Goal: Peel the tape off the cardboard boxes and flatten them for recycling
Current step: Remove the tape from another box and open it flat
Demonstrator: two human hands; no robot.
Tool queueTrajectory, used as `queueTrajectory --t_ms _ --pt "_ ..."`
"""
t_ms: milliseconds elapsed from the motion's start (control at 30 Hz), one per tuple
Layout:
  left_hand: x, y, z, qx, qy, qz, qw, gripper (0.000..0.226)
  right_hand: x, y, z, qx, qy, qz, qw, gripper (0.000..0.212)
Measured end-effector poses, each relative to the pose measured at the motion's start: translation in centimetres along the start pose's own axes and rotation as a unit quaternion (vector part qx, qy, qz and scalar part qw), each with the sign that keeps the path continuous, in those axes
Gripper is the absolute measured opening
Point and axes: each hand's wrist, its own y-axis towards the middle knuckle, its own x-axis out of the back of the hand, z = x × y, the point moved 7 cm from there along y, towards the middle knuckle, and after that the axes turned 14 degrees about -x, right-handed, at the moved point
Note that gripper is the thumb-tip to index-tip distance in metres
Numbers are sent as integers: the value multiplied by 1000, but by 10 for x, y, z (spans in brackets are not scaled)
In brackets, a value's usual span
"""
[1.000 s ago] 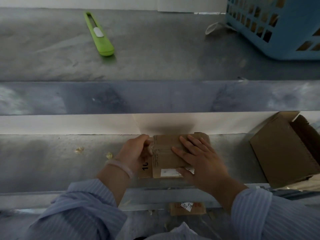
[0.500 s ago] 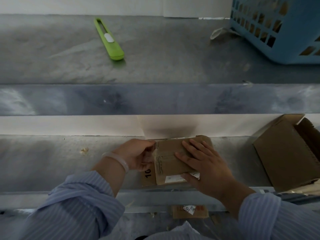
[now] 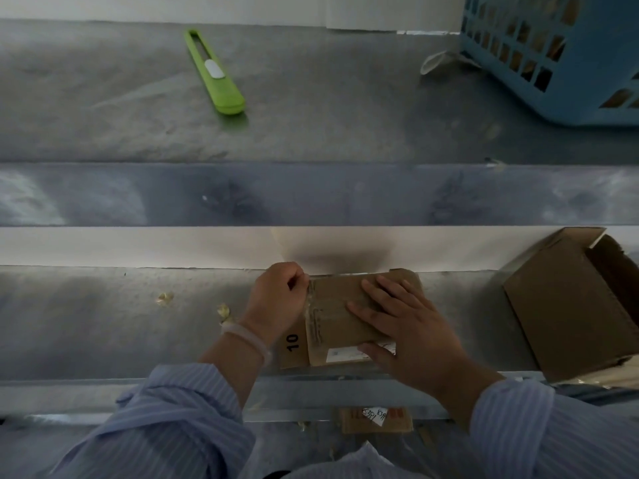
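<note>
A small brown cardboard box [image 3: 337, 307] lies flat on the lower metal shelf, with a "10" printed on its left flap and a white label near its front edge. My right hand [image 3: 404, 326] presses flat on the box top, fingers spread. My left hand [image 3: 278, 299] is curled at the box's left edge and pinches a strip of clear tape [image 3: 310, 299] that runs along that edge.
A second, open cardboard box [image 3: 570, 305] sits at the right of the lower shelf. On the upper metal surface lie a green utility knife [image 3: 216, 74] and a blue plastic basket [image 3: 556, 53] holding cardboard. A cardboard piece [image 3: 377, 420] lies below the shelf edge.
My left hand has curled into a pinch on the tape at the box's left edge and shifted slightly away. My right hand stays pressed on the box.
</note>
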Motion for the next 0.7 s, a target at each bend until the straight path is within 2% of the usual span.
queueTrajectory --t_ms 33,100,133,167,200,233,267,333,433,700 --pt "-2 -1 0 13 -11 -1 1000 30 1 1 0 0 3 -3 1000 58" --pt "-8 -6 13 132 -117 15 984 29 1 1 1 1 8 -9 1000 58" --pt "-15 -12 18 215 -221 24 951 30 1 1 1 3 9 -11 1000 58" --pt "-21 -19 20 290 -323 39 900 30 1 2 1 4 8 -11 1000 58" --pt "-26 -23 19 341 -394 55 852 31 0 2 1 4 6 -10 1000 58" --pt "-27 -24 18 371 -420 74 825 31 0 2 0 5 6 -9 1000 59" --pt "-28 -24 18 385 -416 99 818 28 0 2 0 8 6 -10 1000 59" --pt "-27 -23 20 381 -368 149 835 20 0 -1 1 24 4 -14 1000 59" --pt "-28 -24 20 371 -345 201 838 24 -1 -6 3 43 0 -18 999 59" --pt "-17 -10 18 326 -309 277 850 14 2 -7 4 46 -1 -18 999 59"
